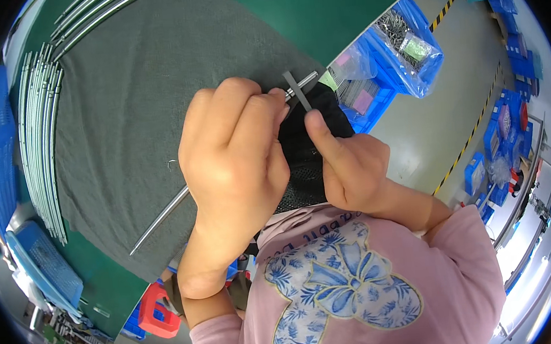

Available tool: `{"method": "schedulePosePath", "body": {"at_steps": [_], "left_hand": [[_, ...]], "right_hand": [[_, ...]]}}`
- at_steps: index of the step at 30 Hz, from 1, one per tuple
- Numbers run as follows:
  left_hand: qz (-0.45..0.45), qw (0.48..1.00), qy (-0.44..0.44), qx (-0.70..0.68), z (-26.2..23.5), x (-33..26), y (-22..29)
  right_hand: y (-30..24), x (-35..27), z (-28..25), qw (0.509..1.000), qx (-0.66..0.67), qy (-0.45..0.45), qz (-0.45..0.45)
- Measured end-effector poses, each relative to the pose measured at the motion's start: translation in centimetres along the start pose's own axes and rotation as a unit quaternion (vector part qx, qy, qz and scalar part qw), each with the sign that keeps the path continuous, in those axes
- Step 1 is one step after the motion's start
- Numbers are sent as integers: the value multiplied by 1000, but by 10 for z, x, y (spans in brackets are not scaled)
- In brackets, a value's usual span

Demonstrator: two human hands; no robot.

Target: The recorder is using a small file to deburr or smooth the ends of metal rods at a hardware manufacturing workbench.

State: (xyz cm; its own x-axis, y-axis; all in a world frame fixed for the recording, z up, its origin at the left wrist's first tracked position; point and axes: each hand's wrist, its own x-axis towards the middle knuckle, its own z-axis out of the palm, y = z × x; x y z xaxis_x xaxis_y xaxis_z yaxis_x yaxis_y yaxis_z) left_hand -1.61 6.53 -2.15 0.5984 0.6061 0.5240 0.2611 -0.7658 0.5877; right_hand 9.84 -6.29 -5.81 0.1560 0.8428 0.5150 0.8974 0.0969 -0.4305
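Silver rod [159, 220]: is lying on a slant through the left hand [232, 140], its long axis running from lower left to upper right; the fist is hiding its middle, so the two showing stretches are only seemingly forming one piece.
Left hand: is gripping the rod in a curled fist and sitting nearer to it, with a short end poking out past thumb and forefinger.
Grey strip [298, 92]: is crossing in front of that short end, steeply against the rod's axis; whether they are touching, I cannot tell.
Right hand [351, 163]: is gripping the strip's lower end, thumb resting along it, and sitting below and right of the rod's tip.
Black mesh cloth [305, 183]: is hanging between the hands and the pink shirt [449, 281].
Grey cloth [154, 84]: is spreading over the green table [289, 8].
Rod bundle [41, 150]: is lying along the cloth's left edge.
Blue bins [379, 94]: are standing beyond the table's right edge, holding metal parts and bags.
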Motion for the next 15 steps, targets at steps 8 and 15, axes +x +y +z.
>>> {"method": "schedulePosePath", "body": {"at_steps": [8,15], "left_hand": [[7,1000,-6,-11,2,-2,-1],[2,1000,-9,0,-1,1,0]], "right_hand": [[3,-3,8,1000,13,27,-8],[3,-3,8,1000,9,25,-8]]}}
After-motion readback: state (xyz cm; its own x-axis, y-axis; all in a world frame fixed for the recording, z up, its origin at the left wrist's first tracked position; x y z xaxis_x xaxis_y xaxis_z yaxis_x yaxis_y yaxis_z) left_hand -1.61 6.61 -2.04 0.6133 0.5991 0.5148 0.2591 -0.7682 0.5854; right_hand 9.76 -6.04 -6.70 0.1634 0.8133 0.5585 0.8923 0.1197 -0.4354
